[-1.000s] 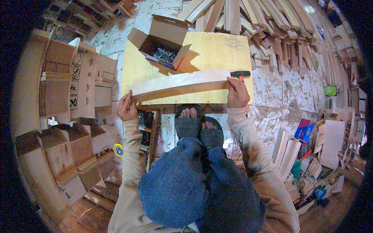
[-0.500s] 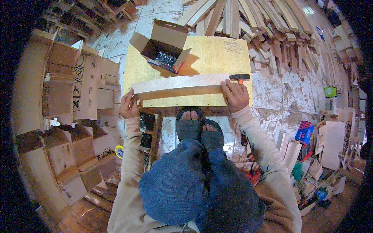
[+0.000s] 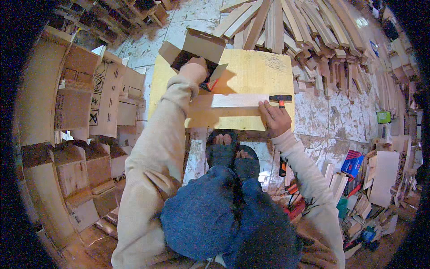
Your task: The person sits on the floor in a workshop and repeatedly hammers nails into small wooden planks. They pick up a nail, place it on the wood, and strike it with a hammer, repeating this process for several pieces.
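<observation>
- Head view: left hand (image 3: pixel 193 71) reaches into the open cardboard box (image 3: pixel 197 47); fingers hidden, cannot tell their state
- right hand (image 3: pixel 274 120), fingers spread, presses the pale flat wooden strip (image 3: pixel 239 100) on the yellow plywood counter (image 3: pixel 251 71); hammer (image 3: pixel 280 98) just beside

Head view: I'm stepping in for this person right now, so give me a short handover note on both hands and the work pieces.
Left hand: reaching into the open cardboard box at the board's far left corner; grip hidden.
Right hand: flat, pressing the end of the pale wood strip.
Strip lies across the yellow plywood board; hammer lies beside the strip's right end.
Done: strip laid on the board.
Left: no fastening visible on the strip yet.
</observation>
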Action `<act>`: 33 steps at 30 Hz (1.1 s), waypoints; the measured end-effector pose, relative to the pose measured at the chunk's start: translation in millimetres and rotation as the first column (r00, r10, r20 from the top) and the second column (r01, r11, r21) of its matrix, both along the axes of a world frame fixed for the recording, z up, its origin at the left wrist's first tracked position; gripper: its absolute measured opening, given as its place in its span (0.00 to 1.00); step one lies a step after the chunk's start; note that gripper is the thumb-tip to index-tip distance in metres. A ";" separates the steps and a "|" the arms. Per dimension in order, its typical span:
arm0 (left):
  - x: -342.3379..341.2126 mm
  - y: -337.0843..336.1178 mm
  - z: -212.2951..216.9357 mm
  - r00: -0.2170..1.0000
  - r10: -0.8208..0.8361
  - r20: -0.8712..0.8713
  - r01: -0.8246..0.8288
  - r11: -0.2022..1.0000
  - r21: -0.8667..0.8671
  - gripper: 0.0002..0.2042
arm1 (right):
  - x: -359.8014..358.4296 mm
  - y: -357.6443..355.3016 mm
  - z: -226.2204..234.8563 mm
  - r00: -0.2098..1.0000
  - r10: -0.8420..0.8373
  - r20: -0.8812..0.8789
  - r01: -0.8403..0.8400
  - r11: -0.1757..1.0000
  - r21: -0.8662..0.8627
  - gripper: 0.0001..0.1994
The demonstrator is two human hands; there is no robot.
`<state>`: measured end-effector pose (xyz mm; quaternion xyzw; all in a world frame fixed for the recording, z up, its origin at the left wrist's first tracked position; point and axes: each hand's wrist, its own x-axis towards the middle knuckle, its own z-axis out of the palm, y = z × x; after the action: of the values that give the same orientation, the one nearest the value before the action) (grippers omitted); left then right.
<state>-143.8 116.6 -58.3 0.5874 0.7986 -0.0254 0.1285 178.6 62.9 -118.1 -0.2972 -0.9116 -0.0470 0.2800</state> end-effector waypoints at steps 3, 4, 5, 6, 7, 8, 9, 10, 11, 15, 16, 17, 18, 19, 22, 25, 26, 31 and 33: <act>7.6 11.1 -8.3 0.997 0.059 -0.056 -0.061 0.998 -0.034 0.12 | -0.9 0.2 -3.0 0.998 -0.010 -0.057 0.012 0.999 0.042 0.22; 8.2 10.7 -10.6 0.995 0.080 -0.055 -0.082 0.996 -0.019 0.11 | -1.6 0.1 -4.0 0.999 -0.013 -0.044 0.015 0.999 0.041 0.22; 7.4 9.5 -12.3 0.993 0.103 -0.051 -0.103 0.995 -0.005 0.11 | -1.5 -0.3 -4.7 0.998 -0.014 -0.059 0.016 0.999 0.031 0.23; 4.4 6.5 -13.4 0.991 0.126 -0.046 -0.126 0.992 0.017 0.11 | -1.5 -0.7 -5.3 0.998 -0.010 -0.068 0.011 1.000 0.021 0.23; 0.3 4.3 -13.7 0.988 0.149 -0.043 -0.147 0.988 0.048 0.11 | -1.2 -1.0 -5.6 0.997 -0.005 -0.077 0.006 1.000 0.014 0.23; -4.3 1.9 -13.6 0.991 0.095 -0.094 -0.091 0.995 0.038 0.11 | -1.1 -1.6 -5.7 0.997 -0.013 -0.079 0.013 1.000 0.004 0.23; -9.4 -0.9 -12.5 0.995 0.100 -0.025 -0.098 0.992 0.074 0.11 | -1.0 -1.9 -5.3 0.996 -0.021 -0.081 0.020 1.000 -0.004 0.22; -13.4 -4.9 -11.0 0.994 0.100 0.041 -0.104 0.989 0.110 0.11 | -0.9 -2.3 -4.8 0.997 -0.036 -0.072 0.034 0.999 -0.029 0.22; -17.8 -9.6 -7.5 0.990 0.095 0.109 -0.110 0.983 0.144 0.11 | -1.2 -2.3 -4.0 0.995 -0.031 -0.095 0.030 1.000 -0.008 0.22; -11.6 -31.0 15.2 0.938 0.043 0.344 -0.225 0.830 0.510 0.08 | -2.0 -2.8 -1.7 0.994 -0.033 -0.104 0.032 0.999 -0.012 0.21; -5.1 -36.8 23.3 0.902 -0.025 0.430 -0.252 0.779 0.574 0.08 | -2.0 -2.6 -1.8 0.993 -0.038 -0.108 0.037 0.999 -0.015 0.21; 3.4 -42.3 31.0 0.855 -0.081 0.511 -0.296 0.734 0.611 0.08 | -1.8 -2.7 -2.3 0.994 -0.037 -0.106 0.036 0.999 -0.013 0.22; 13.6 -47.7 37.1 0.802 -0.145 0.579 -0.345 0.679 0.648 0.07 | -1.5 -2.7 -3.3 0.993 -0.038 -0.109 0.037 0.999 -0.009 0.24; 28.1 -53.0 39.3 0.718 -0.220 0.660 -0.379 0.672 0.636 0.08 | -1.0 -2.8 -4.8 0.994 -0.038 -0.098 0.036 0.999 -0.017 0.25; 81.2 -65.3 27.9 0.577 -0.422 0.699 -0.363 0.634 0.683 0.08 | 0.7 -3.7 -10.2 0.993 -0.047 -0.111 0.039 0.997 -0.066 0.24; 121.1 -70.4 1.7 0.786 -0.539 0.303 0.005 0.496 0.868 0.08 | 0.1 -3.9 -12.0 0.981 -0.041 -0.190 0.028 0.997 -0.068 0.23; 132.5 -73.2 -8.8 0.764 -0.533 0.363 -0.027 0.535 0.844 0.07 | -0.3 -4.1 -11.0 0.983 -0.039 -0.179 0.029 0.998 -0.058 0.23; 155.2 -87.3 -42.8 0.433 -0.214 0.876 -0.451 0.790 0.416 0.06 | 0.8 -13.8 3.7 0.966 -0.109 -0.236 0.053 0.971 -0.232 0.20; 155.8 -88.6 -47.5 0.481 -0.225 0.847 -0.428 0.783 0.451 0.05 | 6.9 -28.2 7.2 0.940 -0.222 -0.258 0.161 0.958 -0.237 0.18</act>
<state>12.0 28.0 -105.8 0.4720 0.6178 0.5426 0.3179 185.5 34.7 -110.9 -0.4169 -0.8287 0.0665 0.3675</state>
